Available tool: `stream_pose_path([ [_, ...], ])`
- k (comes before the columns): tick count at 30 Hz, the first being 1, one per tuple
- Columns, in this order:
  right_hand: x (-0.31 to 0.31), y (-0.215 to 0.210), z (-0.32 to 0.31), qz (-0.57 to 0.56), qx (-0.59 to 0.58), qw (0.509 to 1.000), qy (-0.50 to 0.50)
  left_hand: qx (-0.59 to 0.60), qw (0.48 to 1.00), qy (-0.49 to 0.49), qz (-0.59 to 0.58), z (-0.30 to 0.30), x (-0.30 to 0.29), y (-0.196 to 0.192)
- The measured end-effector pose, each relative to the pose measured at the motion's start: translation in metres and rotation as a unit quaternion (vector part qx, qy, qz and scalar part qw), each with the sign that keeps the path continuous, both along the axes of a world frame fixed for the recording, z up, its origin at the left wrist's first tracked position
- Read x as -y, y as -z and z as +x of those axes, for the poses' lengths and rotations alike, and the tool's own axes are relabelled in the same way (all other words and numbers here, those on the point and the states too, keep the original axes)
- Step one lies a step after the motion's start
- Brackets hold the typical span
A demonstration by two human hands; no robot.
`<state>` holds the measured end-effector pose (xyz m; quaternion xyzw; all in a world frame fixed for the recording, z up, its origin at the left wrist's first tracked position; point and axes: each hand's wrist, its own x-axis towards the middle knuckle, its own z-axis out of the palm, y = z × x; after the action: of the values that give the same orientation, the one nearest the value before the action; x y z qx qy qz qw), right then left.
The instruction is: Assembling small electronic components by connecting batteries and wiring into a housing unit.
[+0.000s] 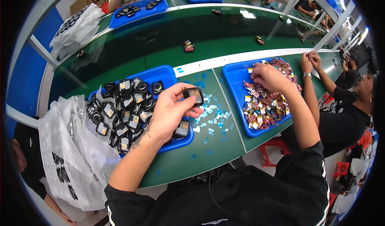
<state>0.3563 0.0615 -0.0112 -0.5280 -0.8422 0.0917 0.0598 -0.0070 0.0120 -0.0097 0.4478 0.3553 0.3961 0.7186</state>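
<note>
My left hand (171,111) grips a black watch case (194,96) between thumb and fingers, its open side with a pale inner part facing up. Below and left of it, a blue tray (171,74) carries a heap of similar black watch cases (129,113). My right hand (269,78) reaches over the second blue tray (232,78), which is full of small red, white and yellow pieces (262,109). Its fingers are bent together and point down at the heap. Whatever they may hold is hidden from view.
Small blue and white film bits (212,115) lie scattered between the trays. White plastic bags (72,153) hang at the left. Beyond a white rail runs a green belt (160,45) with loose assemblies (188,46). Co-workers sit opposite and at right, near a red stool (272,149).
</note>
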Motion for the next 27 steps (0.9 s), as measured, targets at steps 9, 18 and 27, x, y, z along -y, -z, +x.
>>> stream_pose_path([
  [9,0.014,-0.011,-0.023,-0.057,0.001,0.998,-0.021,-0.002,1.0,0.004,0.009,0.002,0.002,0.001],
  [18,0.064,-0.034,-0.074,0.137,-0.294,0.946,0.004,-0.034,0.998,0.046,0.016,0.004,0.008,0.0],
  [27,0.113,-0.021,-0.14,0.381,-0.164,0.873,-0.256,0.007,0.984,0.178,-0.027,0.02,0.025,0.006],
])
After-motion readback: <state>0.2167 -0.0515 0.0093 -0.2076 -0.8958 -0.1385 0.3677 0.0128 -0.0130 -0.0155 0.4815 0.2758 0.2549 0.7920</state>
